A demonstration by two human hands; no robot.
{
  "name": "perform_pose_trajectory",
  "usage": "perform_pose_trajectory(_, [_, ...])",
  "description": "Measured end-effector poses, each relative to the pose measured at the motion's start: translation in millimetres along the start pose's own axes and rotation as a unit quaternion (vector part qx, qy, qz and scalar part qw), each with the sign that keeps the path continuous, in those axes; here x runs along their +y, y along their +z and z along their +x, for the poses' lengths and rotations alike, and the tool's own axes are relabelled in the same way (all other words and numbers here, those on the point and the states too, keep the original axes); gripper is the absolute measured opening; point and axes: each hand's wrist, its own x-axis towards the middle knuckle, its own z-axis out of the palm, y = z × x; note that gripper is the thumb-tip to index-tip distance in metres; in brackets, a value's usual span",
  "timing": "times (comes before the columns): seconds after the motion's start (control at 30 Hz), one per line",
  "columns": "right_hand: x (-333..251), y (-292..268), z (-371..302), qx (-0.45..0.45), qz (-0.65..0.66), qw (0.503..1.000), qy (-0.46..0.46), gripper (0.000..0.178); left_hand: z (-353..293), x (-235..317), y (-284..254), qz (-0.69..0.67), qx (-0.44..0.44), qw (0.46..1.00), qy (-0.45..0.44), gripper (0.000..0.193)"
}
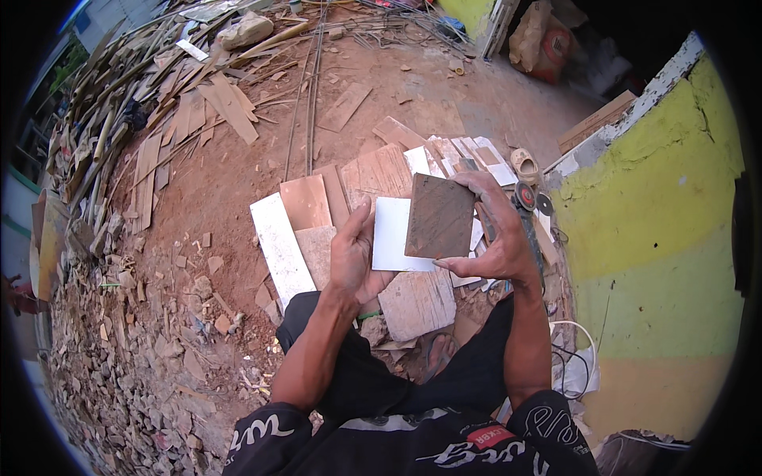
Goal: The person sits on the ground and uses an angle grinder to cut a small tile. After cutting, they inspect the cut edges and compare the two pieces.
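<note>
My left hand point(353, 258) is closed on the edge of a square white tile point(390, 232), with the thumb up along its left side. In my right hand point(506, 242) is a square brown tile point(440, 216), its rough, smeared face showing. The thumb grips the lower edge and the fingers bend over the upper right corner. This brown tile overlaps the right part of the white one; whether the two touch I cannot tell. Beneath my hands lie several loose tiles, among them a long white tile point(282, 242) and a worn, pinkish tile point(418, 305).
To the right lies an angle grinder point(525, 196) with a disc, beside a loose dark disc point(544, 204). A yellow-green wall point(643, 230) rises on that side. Rubble point(143, 357) covers the left ground; boards point(230, 107) are heaped far left. Thin rods point(313, 95) cross the soil.
</note>
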Motion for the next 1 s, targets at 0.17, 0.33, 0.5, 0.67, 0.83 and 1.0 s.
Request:
perform_pose_trajectory(0.17, [-1,-18,-2,0.085,0.205,0.969,0.112,0.099,3,0,0,0.038,0.004,0.999,0.013,0.06])
perform_pose_trajectory(0.33, [9,-22,-6,0.088,0.231,0.965,0.083,0.1,4,-4,-10,0.089,0.046,0.995,0.031,0.047])
perform_pose_trajectory(0.5, [15,-16,-9,0.066,0.336,0.933,0.109,0.1,5,-7,-7,0.127,0.058,0.988,0.063,0.053])
perform_pose_trajectory(0.67, [20,-15,-16,-0.022,0.479,0.856,0.193,0.106,3,0,-11,0.163,0.076,0.979,0.097,0.053])
perform_pose_trajectory(0.83, [24,-2,-20,0.048,0.57,0.772,0.277,0.084,2,14,-12,0.173,0.075,0.975,0.118,0.052])
perform_pose_trajectory(1.0, [19,-1,-6,-0.008,0.616,0.71,0.34,0.073,1,20,-23,0.184,0.064,0.973,0.123,0.05])
